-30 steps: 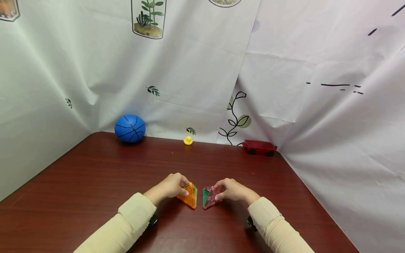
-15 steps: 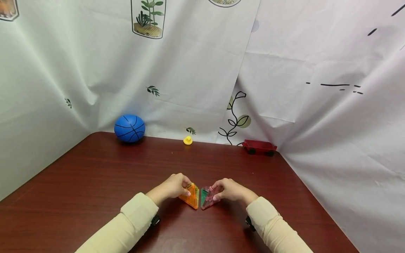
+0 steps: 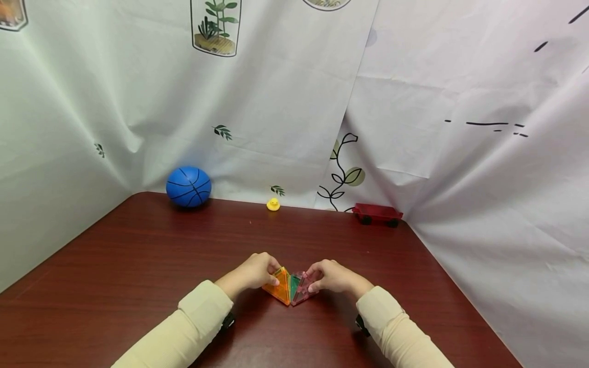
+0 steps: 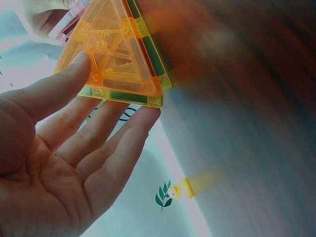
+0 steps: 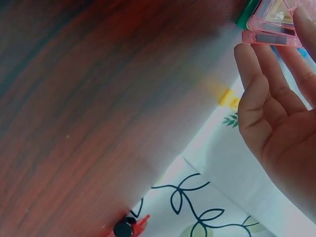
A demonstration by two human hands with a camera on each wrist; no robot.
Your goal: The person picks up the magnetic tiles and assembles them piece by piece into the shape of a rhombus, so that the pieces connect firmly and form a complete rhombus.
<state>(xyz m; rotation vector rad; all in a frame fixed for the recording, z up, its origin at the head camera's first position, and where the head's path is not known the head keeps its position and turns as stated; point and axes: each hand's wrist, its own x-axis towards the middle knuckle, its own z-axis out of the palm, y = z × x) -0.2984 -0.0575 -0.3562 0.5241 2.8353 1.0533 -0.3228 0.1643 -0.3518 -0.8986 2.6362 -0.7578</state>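
Between thumb and fingertips my left hand [image 3: 256, 271] pinches a group of see-through magnetic tiles, with an orange triangle [image 4: 118, 54] facing the thumb and yellow-green edges behind it. My right hand [image 3: 338, 277] pinches a second group from the other side: a pink triangular tile [image 3: 303, 292] with a green tile [image 3: 295, 282] joined to it. Both groups stand tilted on the table, side by side. Their near corners meet or almost meet; whether they touch I cannot tell. The fingers behind the tiles are partly hidden in the head view.
The dark red-brown table [image 3: 193, 245] runs back to a white printed cloth [image 3: 285, 102]. Along its far edge stand a blue ball [image 3: 188, 187], a yellow rubber duck [image 3: 273, 204] and a red toy wagon [image 3: 378, 214] with black wheels.
The gap between the two tile groups has closed. My left hand has moved right with the orange group, and my right hand has shifted slightly left with the pink and green one.
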